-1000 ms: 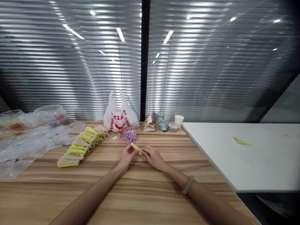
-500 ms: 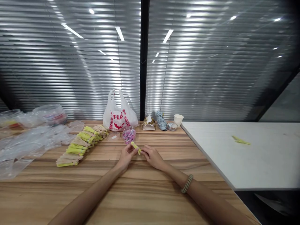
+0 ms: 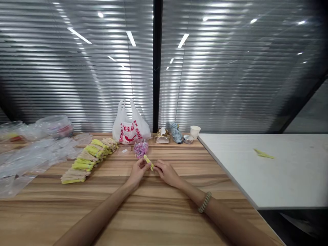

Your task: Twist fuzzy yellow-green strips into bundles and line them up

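Note:
Over the middle of the wooden table, my left hand (image 3: pixel 138 173) pinches a short, fuzzy-looking yellow strip (image 3: pixel 148 162) between thumb and fingers. My right hand (image 3: pixel 166 172) is closed at the strip's lower right end, its fingertips meeting it; exactly how they grip is too small to make out. Just beyond the hands sits a clear tub of small pink and purple pieces (image 3: pixel 140 149). To the left lies a long row of yellow and beige bundles (image 3: pixel 88 160), stacked side by side. Between row and tub is a clear round lid (image 3: pixel 124 150).
A white plastic bag (image 3: pixel 131 128) stands at the back, by the blinds. Right of it are a gold packet (image 3: pixel 162 136), a grey-blue crumpled wrapper (image 3: pixel 175 132), a roll of tape (image 3: pixel 188 139) and a paper cup (image 3: pixel 195 131). Clear plastic bags (image 3: pixel 38 153) cover the left. A yellow piece (image 3: pixel 263 153) lies on the white table (image 3: pixel 282 181).
Both hands stay in nearly the same place around the yellow strip. My right fingers have shifted very slightly; the view has tilted a little.

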